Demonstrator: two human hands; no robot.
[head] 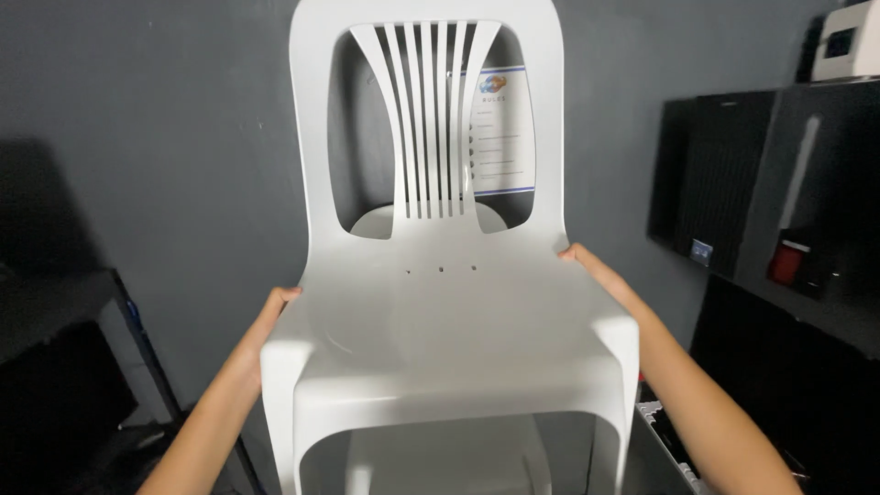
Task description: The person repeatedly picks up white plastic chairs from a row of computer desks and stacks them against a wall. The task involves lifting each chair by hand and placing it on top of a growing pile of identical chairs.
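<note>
In the head view, a white plastic chair fills the middle of the frame, its seat facing the camera and its slatted backrest rising to the top edge. The left hand grips the left edge of the seat, thumb laid over the rim and the fingers hidden underneath. The right hand clasps the right edge of the seat further back, near where the backrest begins, fingers wrapped round the side and mostly out of sight. Both hands are closed on the chair, one to each side, with the forearms reaching up from the bottom corners.

Below the front of the seat, between the chair's front legs, more white plastic shows; it may be a second chair beneath, though the view is too cramped to be sure.

Behind the chair stands a dark grey wall, and a white printed sheet with a blue border is fixed to it, seen through the opening of the backrest. To the right is a black cabinet, with a small red object on a dark shelf just beside it. A white device sits at the top right corner. A dark table lies at the lower left.
</note>
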